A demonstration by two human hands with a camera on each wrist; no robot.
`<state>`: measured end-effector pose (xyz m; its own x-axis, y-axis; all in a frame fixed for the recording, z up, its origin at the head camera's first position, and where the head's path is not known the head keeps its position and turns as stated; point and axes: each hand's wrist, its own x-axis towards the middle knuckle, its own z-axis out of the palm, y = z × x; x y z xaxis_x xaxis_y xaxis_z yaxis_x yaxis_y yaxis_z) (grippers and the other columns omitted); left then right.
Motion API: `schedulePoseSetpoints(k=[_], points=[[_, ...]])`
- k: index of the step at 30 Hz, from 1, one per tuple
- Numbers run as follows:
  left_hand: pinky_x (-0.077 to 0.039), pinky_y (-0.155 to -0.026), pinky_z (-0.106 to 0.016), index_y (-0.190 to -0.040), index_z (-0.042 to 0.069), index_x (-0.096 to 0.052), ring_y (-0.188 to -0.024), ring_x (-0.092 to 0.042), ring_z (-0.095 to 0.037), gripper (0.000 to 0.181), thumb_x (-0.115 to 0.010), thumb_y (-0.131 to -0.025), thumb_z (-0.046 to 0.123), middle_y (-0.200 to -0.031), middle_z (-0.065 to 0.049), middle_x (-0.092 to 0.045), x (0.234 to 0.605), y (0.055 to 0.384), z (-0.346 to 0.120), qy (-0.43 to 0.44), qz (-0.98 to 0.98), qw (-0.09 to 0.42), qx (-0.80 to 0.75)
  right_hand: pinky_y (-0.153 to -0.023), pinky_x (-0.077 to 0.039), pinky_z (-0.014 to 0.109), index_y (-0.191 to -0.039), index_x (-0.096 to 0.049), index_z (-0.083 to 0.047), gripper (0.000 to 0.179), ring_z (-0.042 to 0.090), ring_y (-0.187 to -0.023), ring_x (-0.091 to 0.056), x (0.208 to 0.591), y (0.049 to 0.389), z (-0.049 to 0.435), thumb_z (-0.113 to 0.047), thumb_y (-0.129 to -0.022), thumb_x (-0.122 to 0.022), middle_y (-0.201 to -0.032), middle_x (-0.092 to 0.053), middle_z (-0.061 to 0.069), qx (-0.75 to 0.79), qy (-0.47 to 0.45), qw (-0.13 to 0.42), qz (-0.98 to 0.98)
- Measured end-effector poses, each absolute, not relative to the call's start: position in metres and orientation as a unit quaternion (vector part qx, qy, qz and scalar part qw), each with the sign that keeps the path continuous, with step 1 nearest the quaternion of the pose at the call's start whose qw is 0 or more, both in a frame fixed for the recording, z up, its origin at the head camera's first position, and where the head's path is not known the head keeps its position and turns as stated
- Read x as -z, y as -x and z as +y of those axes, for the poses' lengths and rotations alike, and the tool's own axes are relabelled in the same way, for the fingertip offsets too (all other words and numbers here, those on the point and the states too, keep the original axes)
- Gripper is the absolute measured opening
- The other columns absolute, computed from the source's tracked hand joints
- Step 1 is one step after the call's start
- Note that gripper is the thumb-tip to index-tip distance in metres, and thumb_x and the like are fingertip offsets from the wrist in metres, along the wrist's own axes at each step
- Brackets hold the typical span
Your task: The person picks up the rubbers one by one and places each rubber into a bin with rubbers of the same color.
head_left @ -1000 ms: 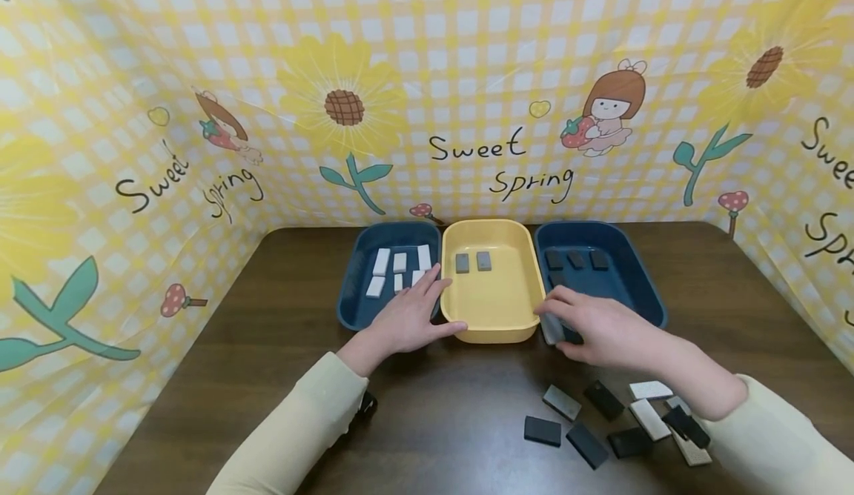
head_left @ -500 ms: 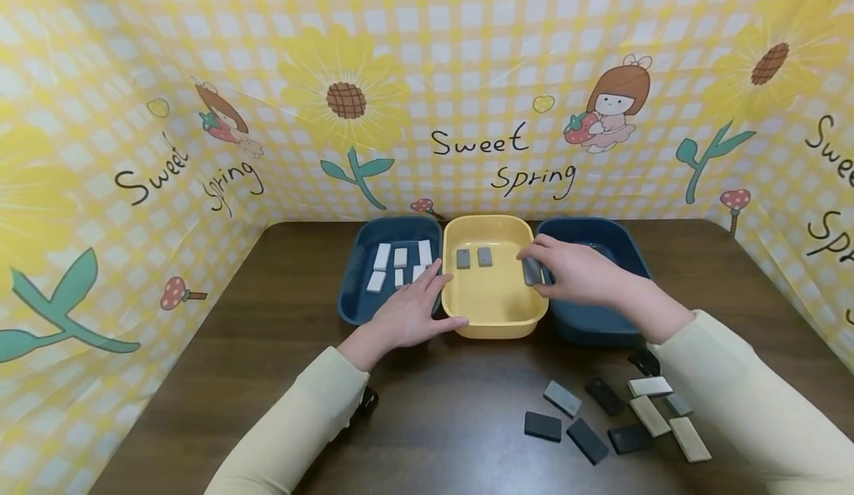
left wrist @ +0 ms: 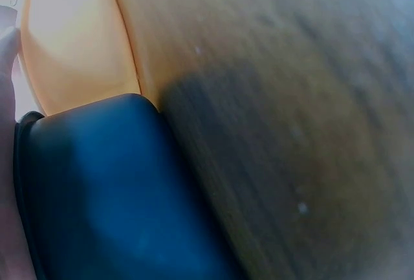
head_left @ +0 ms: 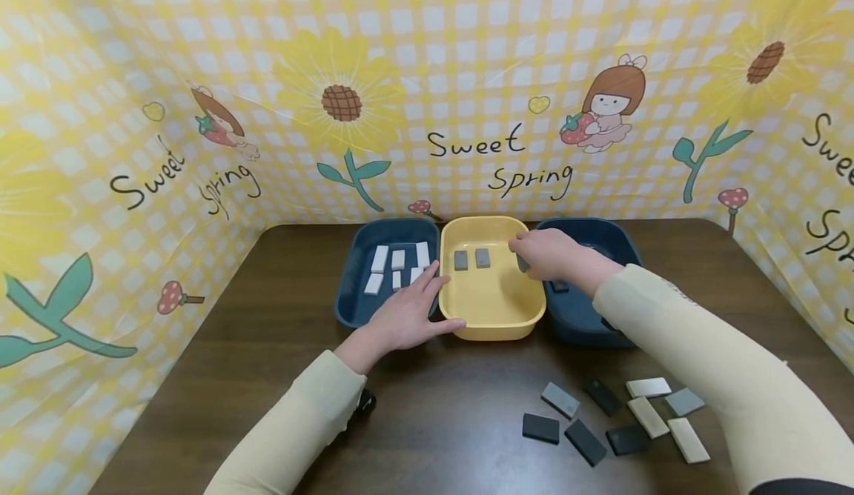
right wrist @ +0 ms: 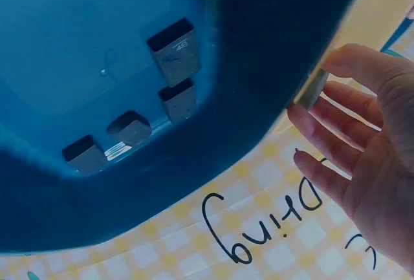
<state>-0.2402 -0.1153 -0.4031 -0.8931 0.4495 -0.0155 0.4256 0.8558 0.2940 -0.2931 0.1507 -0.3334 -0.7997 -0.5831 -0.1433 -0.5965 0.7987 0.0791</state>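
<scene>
My right hand [head_left: 548, 252] pinches a small grey rectangular block [right wrist: 312, 91] between thumb and fingertips, over the far right part of the yellow tray [head_left: 494, 333]. In the head view most of that block is covered by the hand. My left hand [head_left: 403, 316] lies with spread fingers across the adjoining rims of the left blue tray [head_left: 347, 310] and the yellow one. Two grey blocks [head_left: 482, 258] lie side by side near the yellow tray's back. White blocks [head_left: 379, 258] fill part of the left tray. Several black blocks [right wrist: 174, 53] lie in the right blue tray [head_left: 587, 332].
On the brown table [head_left: 427, 436], front right, are scattered loose blocks: black ones [head_left: 586, 442], white ones [head_left: 689, 439] and grey ones [head_left: 560, 400]. My right sleeve [head_left: 694, 354] passes above the table beside them. A patterned yellow cloth [head_left: 414, 50] stands behind the trays.
My right hand has carried the grey block from the right blue tray's near left edge, up and left, to above the yellow tray's far right part. The left hand has stayed put.
</scene>
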Motion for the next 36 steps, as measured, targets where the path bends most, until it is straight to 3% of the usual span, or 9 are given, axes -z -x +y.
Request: schedulePoseSetpoints(k=[7,10,14,25,36], points=[[-0.036,-0.106,-0.045,-0.153,0.018,-0.031,-0.141,-0.030,-0.024,0.091,-0.054,-0.083,0.073,-0.162,-0.002,-0.011,0.400,0.239,-0.117,-0.222,0.964,0.044,-0.142,-0.080,-0.049,0.044,-0.113,-0.061,-0.004,0.030,0.028,-0.093,-0.061,0.339,0.306,0.133,-0.006,-0.085,-0.071,-0.102,-0.066,0.011,-0.054,0.321,0.053,0.944],[-0.036,-0.105,-0.045,-0.152,0.018,-0.032,-0.140,-0.031,-0.024,0.091,-0.054,-0.083,0.073,-0.162,-0.001,-0.011,0.400,0.239,-0.117,-0.225,0.963,0.043,-0.144,-0.080,-0.049,0.044,-0.110,-0.062,-0.003,0.024,0.028,-0.090,-0.061,0.345,0.311,0.127,-0.002,-0.087,-0.068,-0.097,-0.065,0.010,-0.052,0.324,0.055,0.943],[-0.036,-0.105,-0.045,-0.152,0.017,-0.032,-0.140,-0.031,-0.024,0.091,-0.053,-0.083,0.074,-0.162,-0.002,-0.011,0.403,0.240,-0.118,-0.234,0.960,0.041,-0.147,-0.074,-0.049,0.042,-0.094,-0.062,-0.006,0.010,0.025,-0.078,-0.057,0.356,0.318,0.124,0.002,-0.088,-0.060,-0.084,-0.061,0.008,-0.049,0.318,0.062,0.945],[-0.037,-0.105,-0.045,-0.152,0.017,-0.032,-0.140,-0.031,-0.023,0.092,-0.053,-0.083,0.073,-0.162,-0.001,-0.010,0.402,0.239,-0.119,-0.232,0.961,0.044,-0.147,-0.074,-0.045,0.039,-0.080,-0.055,-0.008,0.014,0.025,-0.074,-0.050,0.364,0.326,0.117,0.005,-0.084,-0.057,-0.079,-0.055,0.008,-0.057,0.283,0.102,0.952],[-0.039,-0.103,-0.044,-0.151,0.017,-0.034,-0.137,-0.036,-0.024,0.093,-0.050,-0.082,0.077,-0.162,-0.002,-0.010,0.403,0.240,-0.119,-0.245,0.959,0.038,-0.141,-0.076,-0.043,0.039,-0.080,-0.054,-0.007,0.014,0.026,-0.075,-0.050,0.364,0.332,0.113,0.006,-0.087,-0.053,-0.081,-0.055,0.009,-0.028,0.240,0.112,0.964]])
